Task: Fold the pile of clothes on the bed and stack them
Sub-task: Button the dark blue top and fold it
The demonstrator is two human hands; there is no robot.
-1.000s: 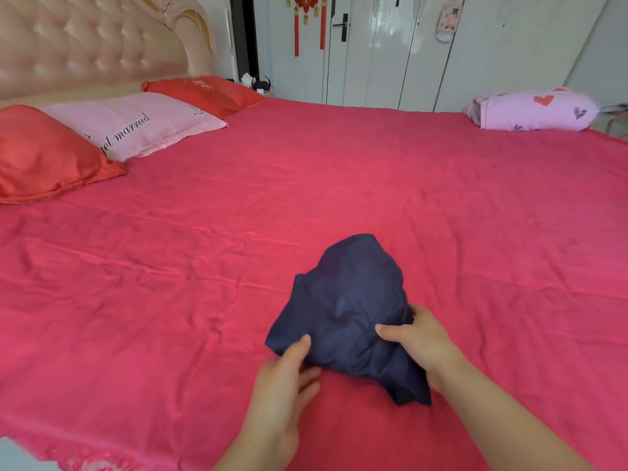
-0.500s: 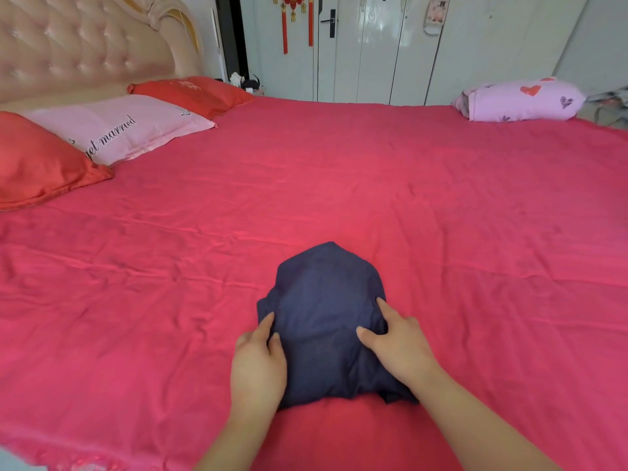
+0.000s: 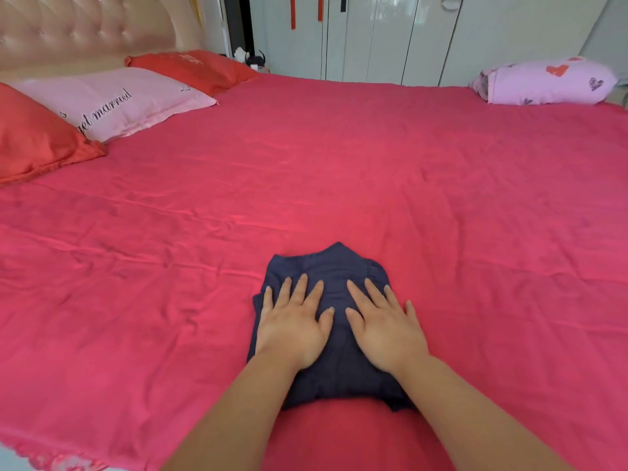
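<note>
the pale pink rectangular satin pillow (image 3: 112, 100) at the head of the bed carries black script lettering: the word "married" reads clearly, while the word before it ends in "et" and its start cannot be read. the far red satin pillow (image 3: 193, 68) bears a faint tone-on-tone motif that is too small to read. the left hand (image 3: 292, 324) lies flat, palm down, on the folded dark navy fabric garment (image 3: 334, 266), fingers straight and slightly spread, gripping nothing. the right hand (image 3: 384, 328) lies the same way just beside it, flat and fully extended, palm pressed to the cloth. the two thumbs point toward each other, near but apart. the right little finger reaches past the garment's right edge, over the crimson bed sheet (image 3: 339, 164); the left little finger sits at the garment's left edge. the garment rests on the sheet close to the near edge of the bed, directly in front of the person. it forms a compact bundle whose long axis appears to run away from the person, with a tapered, peaked end pointing toward the white wardrobe doors (image 3: 390, 35) and a broader end nearest the forearms. a second red satin pillow (image 3: 34, 137) lies at the left, and a lilac heart-printed pillow (image 3: 547, 81) lies at the far right corner.
</note>
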